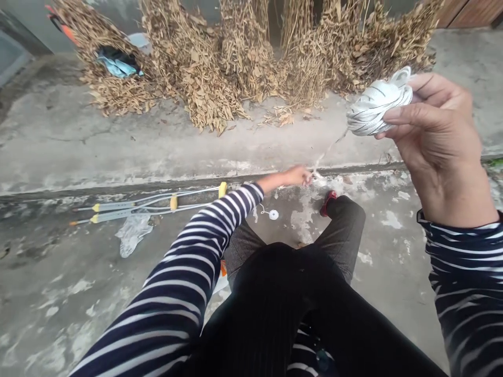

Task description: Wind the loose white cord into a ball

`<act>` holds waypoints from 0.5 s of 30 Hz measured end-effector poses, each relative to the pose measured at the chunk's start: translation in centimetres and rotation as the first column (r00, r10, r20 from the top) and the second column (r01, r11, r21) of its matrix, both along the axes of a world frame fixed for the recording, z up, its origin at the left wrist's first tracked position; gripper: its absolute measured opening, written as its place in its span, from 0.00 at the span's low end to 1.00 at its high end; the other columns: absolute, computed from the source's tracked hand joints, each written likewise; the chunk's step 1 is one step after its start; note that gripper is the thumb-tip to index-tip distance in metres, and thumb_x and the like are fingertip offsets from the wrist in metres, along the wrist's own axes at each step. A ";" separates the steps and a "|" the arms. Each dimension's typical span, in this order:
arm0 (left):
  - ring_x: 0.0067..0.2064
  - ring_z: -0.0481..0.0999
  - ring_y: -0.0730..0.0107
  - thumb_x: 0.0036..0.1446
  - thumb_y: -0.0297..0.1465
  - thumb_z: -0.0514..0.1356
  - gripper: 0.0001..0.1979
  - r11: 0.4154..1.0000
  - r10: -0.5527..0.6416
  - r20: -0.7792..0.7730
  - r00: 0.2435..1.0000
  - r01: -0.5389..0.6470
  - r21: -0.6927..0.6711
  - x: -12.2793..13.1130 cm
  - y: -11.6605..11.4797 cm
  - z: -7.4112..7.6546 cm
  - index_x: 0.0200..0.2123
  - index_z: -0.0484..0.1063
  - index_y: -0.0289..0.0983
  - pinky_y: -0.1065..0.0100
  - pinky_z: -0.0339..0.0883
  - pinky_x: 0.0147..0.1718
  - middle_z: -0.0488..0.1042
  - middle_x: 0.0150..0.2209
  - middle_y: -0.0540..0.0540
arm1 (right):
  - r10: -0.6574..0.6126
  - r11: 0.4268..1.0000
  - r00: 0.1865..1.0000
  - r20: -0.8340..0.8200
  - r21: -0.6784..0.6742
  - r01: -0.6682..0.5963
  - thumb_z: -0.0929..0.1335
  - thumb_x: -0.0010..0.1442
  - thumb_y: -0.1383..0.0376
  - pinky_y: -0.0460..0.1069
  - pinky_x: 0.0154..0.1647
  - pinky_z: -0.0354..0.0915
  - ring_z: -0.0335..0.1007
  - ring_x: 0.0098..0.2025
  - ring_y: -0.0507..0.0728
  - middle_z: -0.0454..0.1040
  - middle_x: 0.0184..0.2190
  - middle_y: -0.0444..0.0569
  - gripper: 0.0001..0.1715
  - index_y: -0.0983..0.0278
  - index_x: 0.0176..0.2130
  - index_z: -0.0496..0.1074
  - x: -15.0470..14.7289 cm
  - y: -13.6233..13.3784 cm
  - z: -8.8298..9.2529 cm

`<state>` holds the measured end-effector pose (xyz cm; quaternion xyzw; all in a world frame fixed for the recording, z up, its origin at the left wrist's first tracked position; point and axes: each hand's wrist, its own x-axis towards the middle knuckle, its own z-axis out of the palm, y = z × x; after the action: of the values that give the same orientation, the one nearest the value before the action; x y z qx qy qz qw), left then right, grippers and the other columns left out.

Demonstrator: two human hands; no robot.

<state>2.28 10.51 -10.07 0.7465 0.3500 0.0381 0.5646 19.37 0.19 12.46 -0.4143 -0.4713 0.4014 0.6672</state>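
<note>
My right hand [436,141] is raised at the right and grips a ball of white twine [377,102] with dark flecks. A thin strand [328,152] runs from the ball down and left to my left hand [296,175]. That hand is stretched far forward over the concrete, fingers pinched on the strand's end near the step edge. Both arms wear dark sleeves with white stripes. My legs in dark trousers lie below, with a red shoe [327,202] near the left hand.
Bundles of dried leafy stalks [220,68] are heaped along the back wall. A pair of metal crutches [149,207] with yellow parts lies at the left, beside a crumpled clear plastic bag [133,233]. A small white disc [273,214] lies on the concrete.
</note>
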 end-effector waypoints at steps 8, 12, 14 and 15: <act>0.29 0.73 0.67 0.40 0.19 0.61 0.10 0.993 0.078 -0.183 0.980 -0.092 -0.072 -7.5 -5.0 -8.7 0.23 0.80 0.37 0.70 0.65 0.32 0.77 0.24 0.47 | 0.114 0.984 0.993 0.012 -0.138 -0.111 0.79 0.30 0.71 0.45 0.17 0.64 0.67 0.21 0.51 0.73 0.25 0.47 0.20 0.67 0.27 0.75 -3.0 1.0 2.1; 0.36 0.77 0.59 0.43 0.22 0.64 0.05 0.941 0.339 -0.212 0.916 -0.327 0.092 -10.9 -2.1 -7.9 0.23 0.74 0.37 0.66 0.68 0.40 0.75 0.26 0.45 | 0.148 0.975 0.988 0.034 -0.171 -0.140 0.79 0.29 0.70 0.45 0.18 0.64 0.67 0.22 0.50 0.75 0.28 0.46 0.23 0.67 0.30 0.74 -4.4 1.2 2.6; 0.43 0.78 0.55 0.45 0.22 0.64 0.06 0.887 0.459 -0.179 0.871 -0.434 0.159 -11.8 -0.8 -6.6 0.30 0.76 0.36 0.64 0.69 0.44 0.78 0.32 0.41 | 0.193 0.953 0.980 0.041 -0.247 -0.177 0.79 0.31 0.70 0.45 0.20 0.65 0.69 0.24 0.50 0.76 0.30 0.46 0.25 0.67 0.33 0.74 -4.6 1.3 2.0; 0.47 0.78 0.54 0.48 0.23 0.64 0.10 0.862 0.500 -0.156 0.852 -0.472 0.184 -12.0 -0.5 -5.7 0.36 0.77 0.35 0.64 0.70 0.45 0.80 0.38 0.39 | 0.222 0.936 0.974 0.045 -0.291 -0.200 0.79 0.32 0.70 0.45 0.21 0.66 0.70 0.26 0.50 0.77 0.32 0.46 0.25 0.67 0.34 0.74 -4.6 1.4 1.6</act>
<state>-9.67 9.98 -15.80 0.6709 0.5785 0.1297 0.4454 14.73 1.58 14.03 -0.4680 -0.4758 0.5180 0.5350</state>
